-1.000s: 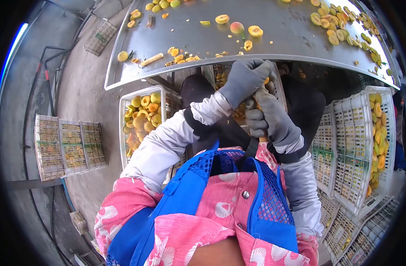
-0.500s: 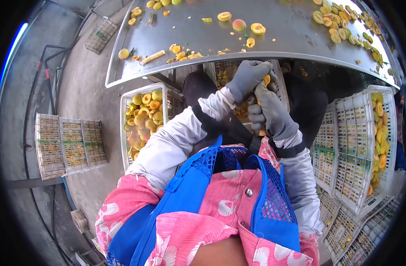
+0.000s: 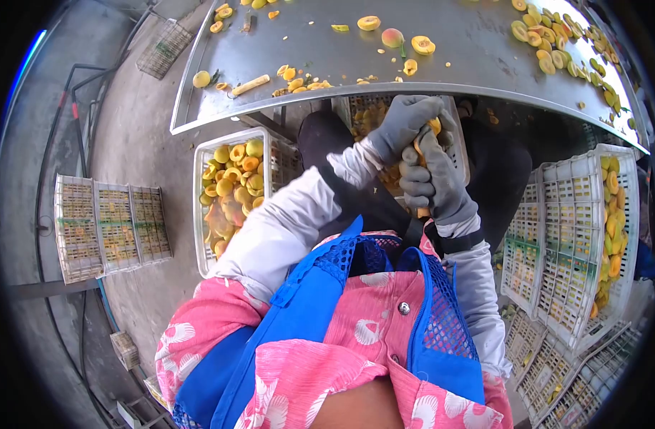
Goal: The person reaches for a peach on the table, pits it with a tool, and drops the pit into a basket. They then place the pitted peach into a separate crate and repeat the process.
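On steel table (image 3: 442,64), halved fruit (image 3: 422,45)

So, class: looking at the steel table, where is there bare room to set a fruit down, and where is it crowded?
The steel table is bare across its middle, between the whole peach with its cut halves and the heap of halves at the right end. A smaller bare strip lies along the near left edge, below the wooden-handled tool. Scraps crowd the near edge above the hands.

Single head cam, worn high, pointed steeply down and fwd at the steel table (image 3: 442,57). Wearer's chest is seen close below the table edge; crates and floor w/ fisheye bend farther off beside it.
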`<state>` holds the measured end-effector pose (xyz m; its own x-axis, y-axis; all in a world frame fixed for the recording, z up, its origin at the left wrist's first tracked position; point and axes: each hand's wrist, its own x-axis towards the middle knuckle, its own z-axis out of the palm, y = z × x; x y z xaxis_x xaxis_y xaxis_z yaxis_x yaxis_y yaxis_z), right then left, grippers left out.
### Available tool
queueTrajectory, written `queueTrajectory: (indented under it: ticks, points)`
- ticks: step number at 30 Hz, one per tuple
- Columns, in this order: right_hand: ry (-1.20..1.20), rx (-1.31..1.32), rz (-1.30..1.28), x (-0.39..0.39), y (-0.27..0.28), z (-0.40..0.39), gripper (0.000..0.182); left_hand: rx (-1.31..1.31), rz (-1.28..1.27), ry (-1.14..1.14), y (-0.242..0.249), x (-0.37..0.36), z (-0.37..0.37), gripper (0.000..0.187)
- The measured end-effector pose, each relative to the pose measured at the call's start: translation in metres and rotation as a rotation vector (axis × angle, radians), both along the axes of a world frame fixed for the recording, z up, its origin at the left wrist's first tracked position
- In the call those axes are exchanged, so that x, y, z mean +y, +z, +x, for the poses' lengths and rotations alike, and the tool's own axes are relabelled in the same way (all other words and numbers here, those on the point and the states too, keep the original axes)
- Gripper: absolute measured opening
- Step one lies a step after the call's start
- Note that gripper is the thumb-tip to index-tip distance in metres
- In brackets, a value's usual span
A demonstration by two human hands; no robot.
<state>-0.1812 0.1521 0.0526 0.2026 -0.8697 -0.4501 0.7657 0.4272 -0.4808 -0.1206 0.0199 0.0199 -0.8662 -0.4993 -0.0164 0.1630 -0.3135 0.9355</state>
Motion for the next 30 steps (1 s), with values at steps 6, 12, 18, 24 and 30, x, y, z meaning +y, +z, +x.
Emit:
queueTrajectory:
  ticks: [6,12,18,24,30]
  points:
    - [0.026,0.128,0.006,-0.001,-0.012,0.016,0.050,0.251,0.795,0.515,-0.045,-0.010,0.041,0.030]
    - [0.083,0.258,0.090,-0.018,-0.034,-0.005,0.054,-0.891,-0.706,1.332,-0.073,-0.062,0.260,0.023]
    - [0.145,0.453,0.230,0.000,-0.068,0.013,0.044,-0.788,-1.105,1.154,-0.012,-0.078,0.170,0.024]
    - [-0.062,0.508,0.146,0.028,-0.100,-0.006,0.036,-0.532,-0.966,0.590,-0.025,-0.141,-0.006,0.039]
    - [-0.126,0.670,0.148,0.004,-0.077,-0.046,0.035,-0.919,-1.356,0.346,-0.024,-0.208,-0.084,0.054]
